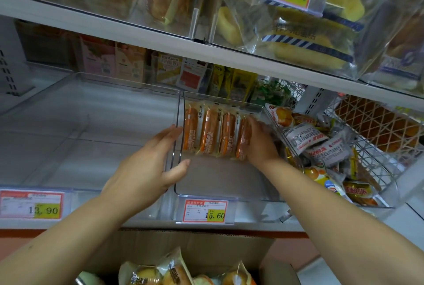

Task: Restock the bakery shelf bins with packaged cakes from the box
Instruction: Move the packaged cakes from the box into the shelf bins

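Observation:
A clear plastic bin (220, 193) sits on the middle shelf, holding several orange packaged cakes (210, 133) lined up side by side at its back. My left hand (149, 167) holds the bin's left wall, thumb inside and fingers outside. My right hand (259, 142) is inside the bin, its fingers against the rightmost cake pack (243, 140). A cardboard box (197, 250) stands below the shelf at the bottom of the view, with wrapped yellow cakes (160, 273) in it.
A large clear bin (91, 92) stands to the left. A white wire basket (371, 154) of mixed snack packs is on the right. Price tags (204, 211) hang on the shelf edge. An upper shelf (275, 66) carries bagged breads overhead.

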Motion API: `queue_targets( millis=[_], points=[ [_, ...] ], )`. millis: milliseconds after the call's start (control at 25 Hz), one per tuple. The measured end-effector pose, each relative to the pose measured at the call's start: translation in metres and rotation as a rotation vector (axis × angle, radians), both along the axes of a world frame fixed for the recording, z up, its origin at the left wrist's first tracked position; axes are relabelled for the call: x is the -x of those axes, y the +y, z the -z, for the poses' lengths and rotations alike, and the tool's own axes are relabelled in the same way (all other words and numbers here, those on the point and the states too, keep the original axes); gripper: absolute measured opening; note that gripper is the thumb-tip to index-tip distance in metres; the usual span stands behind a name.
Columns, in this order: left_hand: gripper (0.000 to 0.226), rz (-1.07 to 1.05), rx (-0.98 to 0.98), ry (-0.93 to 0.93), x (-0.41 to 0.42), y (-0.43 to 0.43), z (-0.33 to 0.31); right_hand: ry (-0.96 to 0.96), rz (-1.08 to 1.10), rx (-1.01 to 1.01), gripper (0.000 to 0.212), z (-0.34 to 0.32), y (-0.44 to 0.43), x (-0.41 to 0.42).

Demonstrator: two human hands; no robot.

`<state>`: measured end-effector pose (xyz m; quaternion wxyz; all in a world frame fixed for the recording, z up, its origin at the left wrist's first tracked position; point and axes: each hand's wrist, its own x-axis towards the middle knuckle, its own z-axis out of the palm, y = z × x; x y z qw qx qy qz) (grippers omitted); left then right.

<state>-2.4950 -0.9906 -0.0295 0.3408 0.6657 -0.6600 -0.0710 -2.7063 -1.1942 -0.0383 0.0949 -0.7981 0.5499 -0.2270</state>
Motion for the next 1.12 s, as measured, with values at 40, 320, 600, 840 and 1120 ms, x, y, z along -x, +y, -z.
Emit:
queue_targets(
  millis=[40,320,600,840,1120],
  points=[
    [0.067,-0.001,0.006,-0.001,0.000,0.001,0.001,-0.088,-0.013,-0.029,0.075,-0.008,0.009,0.005],
    [0.048,-0.046,0.342,-0.194,0.012,0.054,0.003,-0.644,-0.103,-0.087,0.044,-0.040,0.135,0.043],
    [0.030,0.167,-0.259,-0.277,0.044,0.116,0.067,-0.045,-0.421,-0.308,0.017,0.024,0.232,0.045],
    [0.073,0.090,-0.851,-0.358,0.057,0.146,0.117,0.334,-0.373,-0.588,0.060,0.109,0.262,0.027],
    [0.067,0.157,-0.521,-0.578,0.079,0.155,0.102,0.245,-0.290,-0.795,0.038,0.098,0.238,0.022]
  ],
)
